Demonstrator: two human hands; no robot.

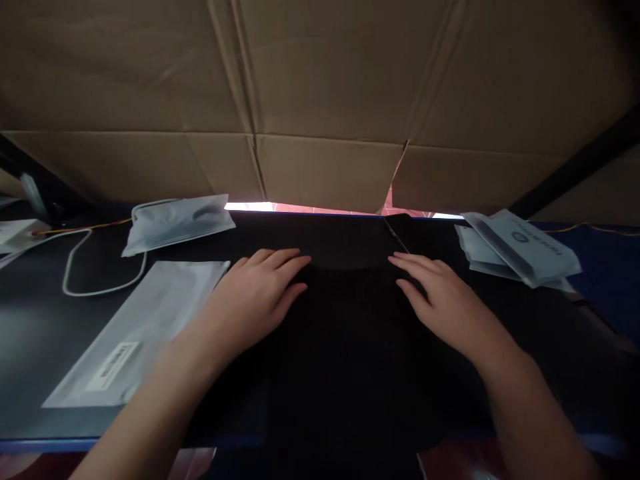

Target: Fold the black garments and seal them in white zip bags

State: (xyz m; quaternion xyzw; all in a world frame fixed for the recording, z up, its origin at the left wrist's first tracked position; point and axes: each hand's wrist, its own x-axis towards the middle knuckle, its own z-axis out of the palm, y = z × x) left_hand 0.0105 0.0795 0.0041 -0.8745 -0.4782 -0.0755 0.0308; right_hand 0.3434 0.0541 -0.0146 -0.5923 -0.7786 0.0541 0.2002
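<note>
A black piece of what looks like cloth [350, 333] lies between my hands and hangs over the table's front edge; its outline is hard to make out in the dark. My left hand [260, 287] rests palm down at its left, fingers stretched out and thumb apart. Opposite it, my right hand [430, 287] lies with its fingers extended to the left, near a thin dark pointed item [397, 230]. Both hands are open and grip nothing visible. Beside my left forearm is a flat, pale plastic bag [165, 293] with a barcode label.
Another pale bag [180, 223] sits at the back left by a white cable [75, 267]. Several folded printed bags [530, 247] are stacked at the back right. Brown cardboard [325, 87] rises behind the black tabletop [30, 333], and a white box [20, 235] is far left.
</note>
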